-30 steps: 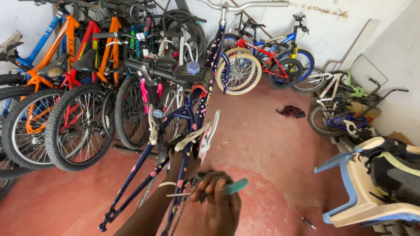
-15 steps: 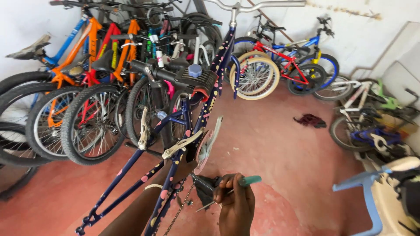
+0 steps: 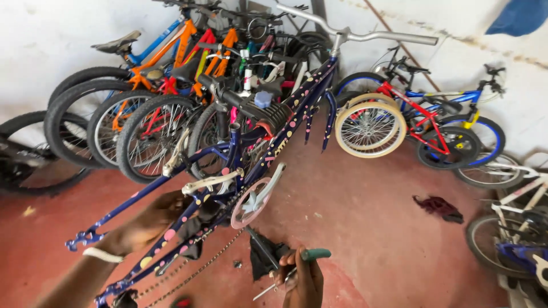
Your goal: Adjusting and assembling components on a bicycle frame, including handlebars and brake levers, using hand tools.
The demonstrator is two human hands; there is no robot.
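A dark blue bicycle frame with coloured dots and no wheels stands in front of me, its silver handlebar up at the far end. My left hand grips the frame near the crank, beside the pale chainring guard and a loose hanging chain. My right hand is closed around a tool with a green handle and a thin metal shaft, next to a black rag or part.
Several bicycles lean against the white wall at left. A small red and blue bike with a cream wheel stands to the right. More bikes at far right. A dark cloth lies on the red floor.
The view has swung left and down. My left hand has come into sight gripping the frame. My right hand still holds the green-handled tool, lower in the view.
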